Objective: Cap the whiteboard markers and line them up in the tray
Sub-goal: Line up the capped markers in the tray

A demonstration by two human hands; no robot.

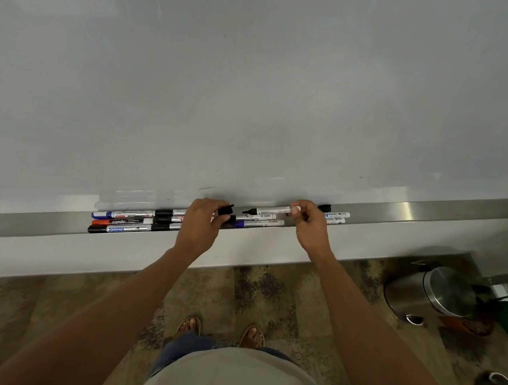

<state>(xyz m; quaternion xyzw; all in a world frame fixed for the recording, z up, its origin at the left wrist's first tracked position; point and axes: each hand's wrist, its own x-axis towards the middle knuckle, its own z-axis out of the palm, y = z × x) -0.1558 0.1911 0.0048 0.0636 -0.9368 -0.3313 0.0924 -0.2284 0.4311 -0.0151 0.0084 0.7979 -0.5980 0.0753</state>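
Observation:
A metal tray (pixel 36 226) runs along the bottom of the whiteboard. At its left lie three capped markers in a row: blue (pixel 120 214), red (pixel 117 221) and black (pixel 116 229). My right hand (pixel 307 222) pinches the rear end of an uncapped black-tipped marker (pixel 271 210), held level above the tray with its tip pointing left. My left hand (pixel 202 222) pinches a black cap (pixel 226 209) just left of that tip; a small gap separates them. More markers (pixel 263 222) lie in the tray under my hands. Two others (pixel 336 217) lie at the right, with a loose black cap (pixel 324 208) behind them.
The whiteboard (pixel 253 88) fills the upper view. On the patterned floor at the right stand a steel pedal bin (pixel 431 295) and a potted plant (pixel 504 311). My feet in sandals (pixel 220 330) are below the tray.

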